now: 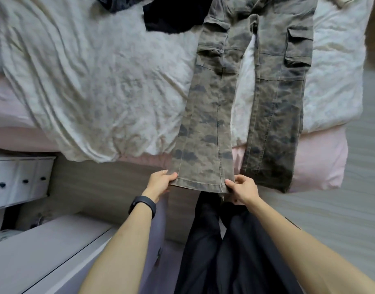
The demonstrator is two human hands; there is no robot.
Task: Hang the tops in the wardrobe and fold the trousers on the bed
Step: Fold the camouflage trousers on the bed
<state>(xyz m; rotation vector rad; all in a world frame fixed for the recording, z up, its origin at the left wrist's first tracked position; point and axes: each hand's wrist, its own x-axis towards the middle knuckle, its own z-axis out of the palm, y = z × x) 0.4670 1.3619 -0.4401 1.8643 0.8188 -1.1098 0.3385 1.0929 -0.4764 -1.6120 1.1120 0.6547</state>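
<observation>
Camouflage cargo trousers (212,115) lie spread flat on the bed (93,85), waist at the far side, both legs running toward me. The left leg's hem hangs past the bed's near edge. My left hand (161,183) pinches the hem's left corner, thumb on top. My right hand (243,187) pinches the same hem's right corner. The right leg (273,124) lies free beside it, its end draped over the pink mattress edge (318,164). A dark garment (173,15) lies bunched on the duvet near the trousers' waist.
A white crumpled duvet covers the bed. White drawers (18,179) stand at the left beside the bed, with a white cabinet top (46,251) nearer to me. Grey wood floor (341,209) runs along the right. My dark-trousered legs (224,247) stand against the bed's end.
</observation>
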